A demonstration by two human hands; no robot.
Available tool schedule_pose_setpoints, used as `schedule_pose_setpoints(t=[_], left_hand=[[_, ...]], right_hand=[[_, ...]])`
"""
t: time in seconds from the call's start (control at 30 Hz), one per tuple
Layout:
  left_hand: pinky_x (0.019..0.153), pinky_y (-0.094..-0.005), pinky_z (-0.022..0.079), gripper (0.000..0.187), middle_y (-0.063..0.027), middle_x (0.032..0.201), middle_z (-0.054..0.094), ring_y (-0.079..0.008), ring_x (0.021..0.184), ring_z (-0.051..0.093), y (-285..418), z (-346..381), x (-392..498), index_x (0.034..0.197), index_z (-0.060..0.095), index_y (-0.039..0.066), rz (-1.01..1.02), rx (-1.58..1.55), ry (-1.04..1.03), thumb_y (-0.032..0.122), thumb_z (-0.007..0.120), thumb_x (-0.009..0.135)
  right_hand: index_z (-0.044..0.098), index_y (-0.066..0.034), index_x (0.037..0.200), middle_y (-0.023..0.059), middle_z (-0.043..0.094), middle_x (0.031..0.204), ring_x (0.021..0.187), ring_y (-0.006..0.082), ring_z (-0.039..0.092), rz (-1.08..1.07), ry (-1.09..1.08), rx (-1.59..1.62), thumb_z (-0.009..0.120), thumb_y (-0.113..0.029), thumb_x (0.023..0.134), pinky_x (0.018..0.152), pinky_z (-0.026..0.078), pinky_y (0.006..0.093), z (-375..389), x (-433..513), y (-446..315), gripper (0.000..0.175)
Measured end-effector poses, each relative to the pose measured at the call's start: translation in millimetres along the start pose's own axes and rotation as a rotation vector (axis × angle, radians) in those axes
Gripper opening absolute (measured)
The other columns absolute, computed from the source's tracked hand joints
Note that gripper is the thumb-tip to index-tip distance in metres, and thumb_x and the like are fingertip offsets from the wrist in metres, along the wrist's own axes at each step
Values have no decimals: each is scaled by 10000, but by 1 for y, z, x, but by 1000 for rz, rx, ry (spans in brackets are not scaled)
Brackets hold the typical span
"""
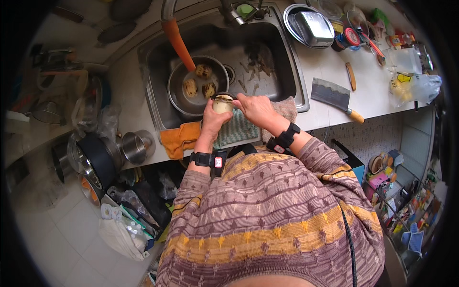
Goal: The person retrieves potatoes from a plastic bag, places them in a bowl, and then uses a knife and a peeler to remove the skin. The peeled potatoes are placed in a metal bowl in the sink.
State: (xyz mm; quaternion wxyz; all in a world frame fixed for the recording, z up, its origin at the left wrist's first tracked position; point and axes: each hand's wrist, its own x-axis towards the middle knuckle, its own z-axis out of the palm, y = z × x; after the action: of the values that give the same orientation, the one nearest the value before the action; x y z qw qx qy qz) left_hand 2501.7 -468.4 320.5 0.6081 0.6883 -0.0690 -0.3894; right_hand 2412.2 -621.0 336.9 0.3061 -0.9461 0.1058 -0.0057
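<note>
Over the front of the steel sink [287, 68], my left hand [214, 120] grips a pale, peeled-looking piece of root vegetable [222, 106]. My right hand [256, 109] is closed at the piece's right side, on a thin dark tool [225, 95] that looks like a peeler and lies across the top of the piece; its handle is hidden by the fingers. Just beyond sits a round metal basin [173, 94] holding several pale chunks [190, 87] with brown patches. Dark peel strips [263, 68] lie on the sink floor to the right.
An orange-sleeved spout [178, 43] hangs over the basin. Cloths, one orange [181, 140] and one green striped [236, 131], drape the sink's front edge. A cleaver [330, 94] and a wooden-handled knife [351, 76] lie on the right counter. Metal pots [134, 147] stand left.
</note>
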Motion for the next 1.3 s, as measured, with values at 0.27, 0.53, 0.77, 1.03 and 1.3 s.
schedule_pose_setpoints(t=[0.27, 0.53, 0.77, 1.03, 1.3], left_hand=[[850, -269, 456, 628, -39, 1088, 568, -128, 975, 553, 7, 1, -14, 1204, 510, 64, 138, 20, -88, 26, 732, 618], [878, -281, 447, 668, -61, 1095, 567, -142, 989, 562, 22, 0, -8, 1215, 472, 22, 188, 23, -78, 51, 757, 611], [775, -268, 473, 544, -37, 966, 588, -124, 879, 571, 26, 6, -9, 1115, 524, 21, 270, 108, 20, 41, 762, 626], [826, -331, 479, 624, -153, 1011, 630, -243, 941, 619, 26, 13, -5, 1142, 518, 26, 203, 426, 171, 119, 747, 569], [863, -385, 465, 618, -173, 1078, 613, -325, 1020, 588, 27, 17, -2, 1169, 511, 80, -10, 734, 236, 157, 710, 588]], right_hand=[[552, -58, 860, 177, 620, 648, 641, 371, 613, 194, -50, -144, 415, -356, 950, 558, 467, 482, -3, 9, 48, 340], [513, -58, 822, 173, 609, 631, 603, 383, 597, -46, 39, 66, 432, -336, 946, 519, 453, 483, -23, -8, -3, 314], [529, -54, 828, 169, 630, 664, 605, 347, 614, 245, -7, -156, 447, -328, 942, 503, 459, 455, -24, 1, 21, 308], [549, -87, 860, 129, 640, 692, 584, 285, 631, -31, 166, -112, 504, -276, 911, 483, 479, 415, -17, 3, 8, 201], [501, -82, 830, 134, 625, 627, 535, 300, 619, -42, 123, -88, 493, -295, 918, 452, 463, 425, -10, -13, 2, 231]])
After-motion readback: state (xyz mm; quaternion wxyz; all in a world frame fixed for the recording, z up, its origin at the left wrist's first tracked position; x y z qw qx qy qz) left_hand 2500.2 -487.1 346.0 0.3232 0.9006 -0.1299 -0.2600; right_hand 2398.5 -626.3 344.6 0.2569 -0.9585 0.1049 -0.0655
